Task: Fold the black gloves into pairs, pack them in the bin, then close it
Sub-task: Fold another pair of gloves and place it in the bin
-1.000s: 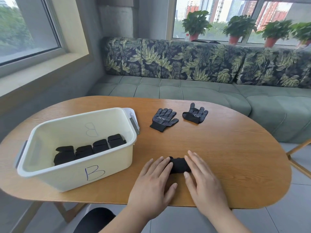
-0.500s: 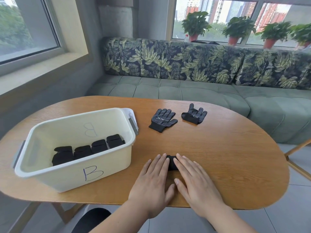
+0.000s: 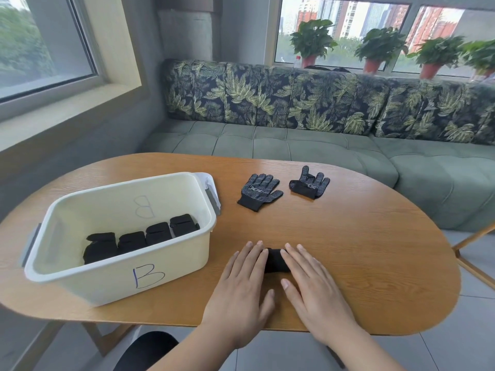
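On the near edge of the tabletop (image 3: 348,250), between the two hands: one folded pair of black gloves (image 3: 276,259), a short bundle with its long axis running left to right. Left hand (image 3: 241,295) and right hand (image 3: 316,293) both lie flat, fingers (image 3: 253,257) spread and released, pressing the bundle's two ends; neither is closed round it. Bin (image 3: 171,266), marked B, open, stands to the left of the bundle, nearer the left hand; four folded pairs (image 3: 142,238) lie in a row inside. Two loose gloves (image 3: 258,191) lie flat farther back, well apart from the hands. Judgement: the lift goes leftward into the bin.
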